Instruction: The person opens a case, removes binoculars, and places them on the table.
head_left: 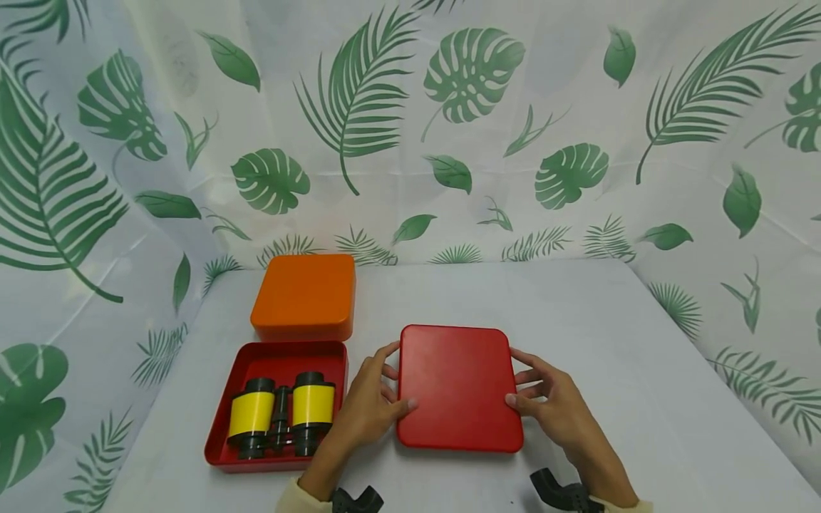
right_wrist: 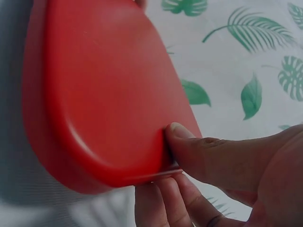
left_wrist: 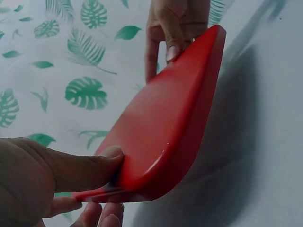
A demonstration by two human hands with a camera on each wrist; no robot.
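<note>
Both hands hold a square red lid (head_left: 458, 388) with rounded corners, smooth face up. My left hand (head_left: 372, 399) grips its left side, thumb on the face and fingers at the edge. On the opposite side my right hand (head_left: 556, 400) pinches the edge the same way, as the right wrist view also shows the red lid (right_wrist: 104, 94). A shadow under the lid (left_wrist: 161, 118) in the left wrist view shows it raised off the table. Left of my left hand, an open red box (head_left: 221, 445) contains yellow and black binoculars (head_left: 251, 415).
Behind the red box, and close against it, lies an orange box or lid (head_left: 306, 292); its underside is hidden. The white table (head_left: 577, 299) meets a leaf-patterned cloth (head_left: 385, 178) at the back and sides.
</note>
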